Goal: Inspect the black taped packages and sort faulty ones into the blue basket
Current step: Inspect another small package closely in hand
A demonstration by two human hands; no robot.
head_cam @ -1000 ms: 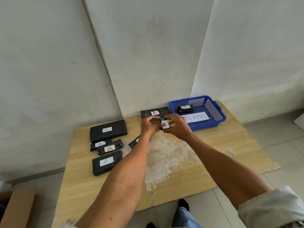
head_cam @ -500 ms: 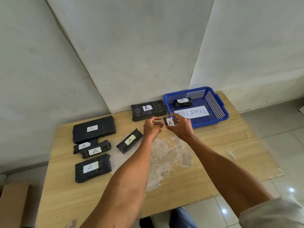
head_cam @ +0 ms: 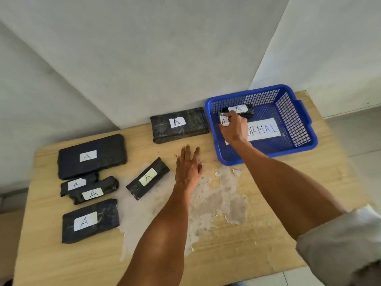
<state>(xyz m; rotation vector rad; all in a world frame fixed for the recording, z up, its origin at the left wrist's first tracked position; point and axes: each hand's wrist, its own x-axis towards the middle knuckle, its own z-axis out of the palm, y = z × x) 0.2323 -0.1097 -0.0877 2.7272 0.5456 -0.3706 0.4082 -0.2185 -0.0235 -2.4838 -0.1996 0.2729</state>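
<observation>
My right hand (head_cam: 234,129) grips a small black package (head_cam: 223,119) with a white "A" label inside the blue basket (head_cam: 296,141), at its left side. Another labelled black package (head_cam: 240,110) lies at the basket's back. My left hand (head_cam: 188,168) hovers over the table with straight fingers and holds nothing. Just left of the basket lies a medium black package (head_cam: 179,124). A slim one (head_cam: 147,178) lies diagonally left of my left hand. Several more packages sit at the table's left: a large one (head_cam: 91,155), two small overlapping ones (head_cam: 88,189) and a medium one (head_cam: 90,220).
The wooden table (head_cam: 268,234) has a worn, peeled patch (head_cam: 208,197) in its middle. White walls stand right behind the table. The basket holds a white sign, partly hidden by my right hand. Tiled floor shows at the right.
My right hand has carried the small package from in front of the basket into it. My left hand has let go, dropped away and opened over the table.
</observation>
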